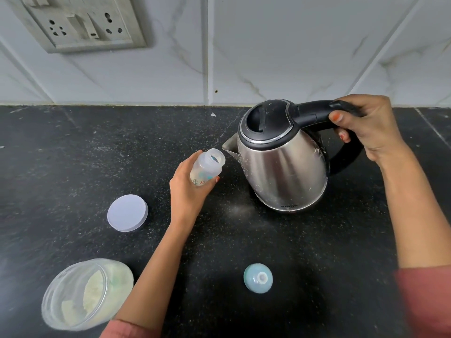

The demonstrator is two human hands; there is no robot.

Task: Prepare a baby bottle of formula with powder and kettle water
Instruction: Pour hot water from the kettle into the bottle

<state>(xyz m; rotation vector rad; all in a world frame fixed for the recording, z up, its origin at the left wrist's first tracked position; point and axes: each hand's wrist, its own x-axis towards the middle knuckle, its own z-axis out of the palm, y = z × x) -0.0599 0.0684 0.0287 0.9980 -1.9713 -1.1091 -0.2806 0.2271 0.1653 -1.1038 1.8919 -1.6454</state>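
My left hand (188, 189) grips a small clear baby bottle (207, 167) without its cap, tilted with its mouth toward the kettle's spout. My right hand (366, 128) holds the black handle of a steel electric kettle (283, 162), which leans slightly left; its spout sits just right of the bottle's mouth. No water stream is visible. The bottle's blue teat cap (258, 278) lies on the black counter (73, 167) in front. An open clear jar of pale formula powder (85, 293) stands at the near left, and its white lid (127, 212) lies flat behind it.
A tiled wall rises behind the counter, with a socket and switch plate (83, 23) at the upper left. A counter seam runs at the far right.
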